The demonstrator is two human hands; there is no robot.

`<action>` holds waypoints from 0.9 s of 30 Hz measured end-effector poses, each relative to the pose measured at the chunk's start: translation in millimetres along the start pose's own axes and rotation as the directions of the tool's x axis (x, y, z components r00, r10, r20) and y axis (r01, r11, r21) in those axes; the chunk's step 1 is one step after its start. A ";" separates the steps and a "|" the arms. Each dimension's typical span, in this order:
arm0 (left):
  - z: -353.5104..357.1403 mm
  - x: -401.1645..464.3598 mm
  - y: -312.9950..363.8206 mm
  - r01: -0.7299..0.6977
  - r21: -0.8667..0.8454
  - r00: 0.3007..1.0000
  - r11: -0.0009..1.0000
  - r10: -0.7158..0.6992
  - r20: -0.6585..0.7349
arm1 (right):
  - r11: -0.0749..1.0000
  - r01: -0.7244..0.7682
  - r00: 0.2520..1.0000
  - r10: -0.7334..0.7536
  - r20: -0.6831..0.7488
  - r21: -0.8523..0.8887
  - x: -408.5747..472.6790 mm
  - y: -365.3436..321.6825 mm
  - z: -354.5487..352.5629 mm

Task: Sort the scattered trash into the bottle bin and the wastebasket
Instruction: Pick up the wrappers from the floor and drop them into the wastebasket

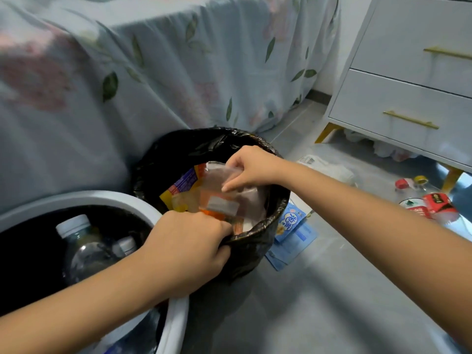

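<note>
Over wastebasket (278, 203), right hand (251, 167) pinching wrapper (229, 185)

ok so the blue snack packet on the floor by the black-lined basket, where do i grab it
Probably by its free right-hand edge, coming from above on the open-floor side. The blue snack packet lies flat on the floor, its left part tucked against the wastebasket, so that side is blocked. Being thin and flat, a pinch that lifts a free corner suits it better than a wrap.
</note>
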State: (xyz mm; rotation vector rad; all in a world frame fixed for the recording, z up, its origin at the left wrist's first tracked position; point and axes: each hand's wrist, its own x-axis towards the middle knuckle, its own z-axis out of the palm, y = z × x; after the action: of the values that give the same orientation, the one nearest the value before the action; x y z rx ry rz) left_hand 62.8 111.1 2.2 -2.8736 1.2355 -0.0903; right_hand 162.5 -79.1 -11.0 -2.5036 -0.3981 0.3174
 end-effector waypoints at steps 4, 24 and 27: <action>-0.9 -0.9 0.7 0.008 0.006 1.000 1.000 -0.009 0.017 | 0.998 0.008 0.999 -0.006 -0.038 0.061 -6.1 -3.8 -9.6; 16.2 1.0 -11.5 0.024 -0.012 0.994 1.000 -0.022 0.107 | 0.549 -0.714 0.531 0.829 -0.175 0.435 -72.4 207.6 84.5; 9.0 2.2 -5.8 0.040 -0.066 0.994 0.997 -0.033 0.105 | 0.646 -0.691 0.594 0.763 -0.255 0.323 -59.4 204.7 90.8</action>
State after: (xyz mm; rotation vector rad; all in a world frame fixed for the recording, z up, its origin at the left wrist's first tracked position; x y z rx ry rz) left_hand 69.1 113.3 -6.4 -2.9160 1.1910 0.1021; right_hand 122.5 -215.1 -194.2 -2.3288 0.8321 0.1636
